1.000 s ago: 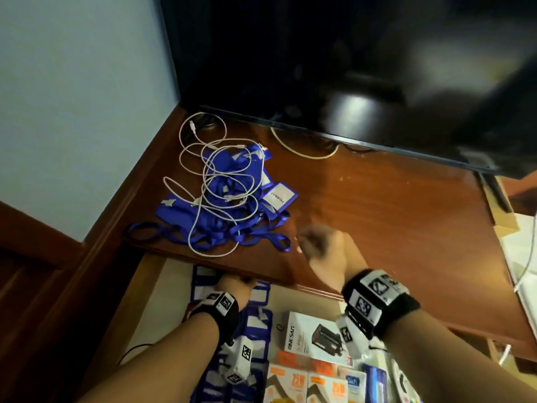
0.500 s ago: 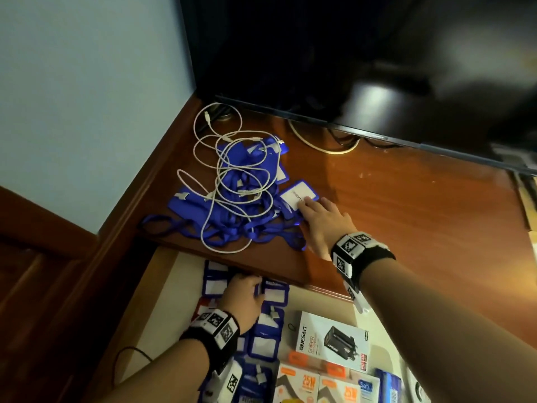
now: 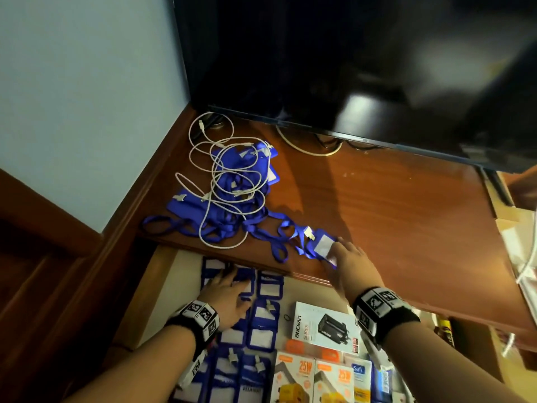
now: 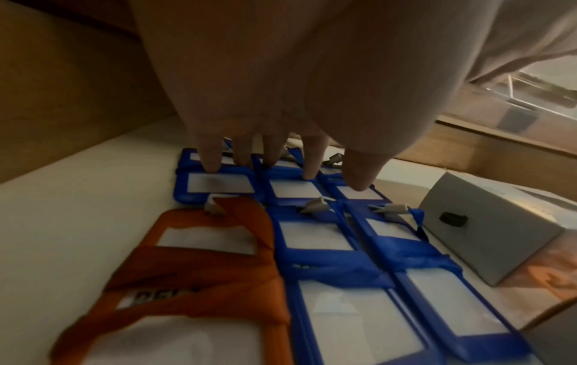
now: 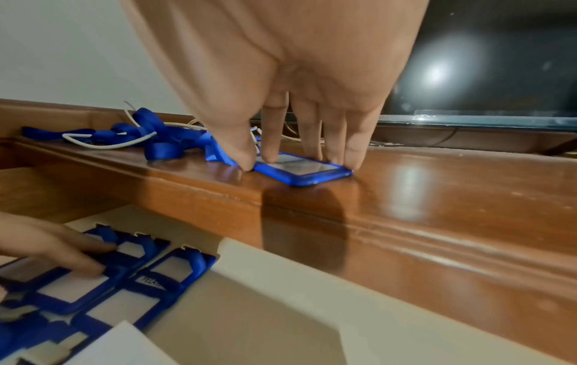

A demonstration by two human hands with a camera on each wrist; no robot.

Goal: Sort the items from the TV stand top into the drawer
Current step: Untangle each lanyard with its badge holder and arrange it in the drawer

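Observation:
A blue badge holder (image 3: 321, 245) (image 5: 307, 172) lies at the front edge of the wooden TV stand top (image 3: 392, 213), its lanyard trailing back to a tangle of blue lanyards (image 3: 232, 199) and white cable (image 3: 203, 146). My right hand (image 3: 345, 257) (image 5: 299, 158) presses on the holder with straight fingers, the thumb at its left edge. In the open drawer (image 3: 180, 271) below, my left hand (image 3: 229, 292) (image 4: 281, 160) rests flat on rows of blue badge holders (image 3: 263, 335) (image 4: 312, 237). An orange badge holder (image 4: 200, 247) lies beside them.
A dark TV (image 3: 348, 68) stands at the back of the stand. The drawer also holds a white charger box (image 3: 325, 327) and orange-and-white boxes (image 3: 313, 379) at the right. A wall bounds the stand on the left.
My right hand reached to the pile, pressed on a badge holder and slid it to the front edge, the lanyard trailing. The left hand stayed on the badges in the drawer.

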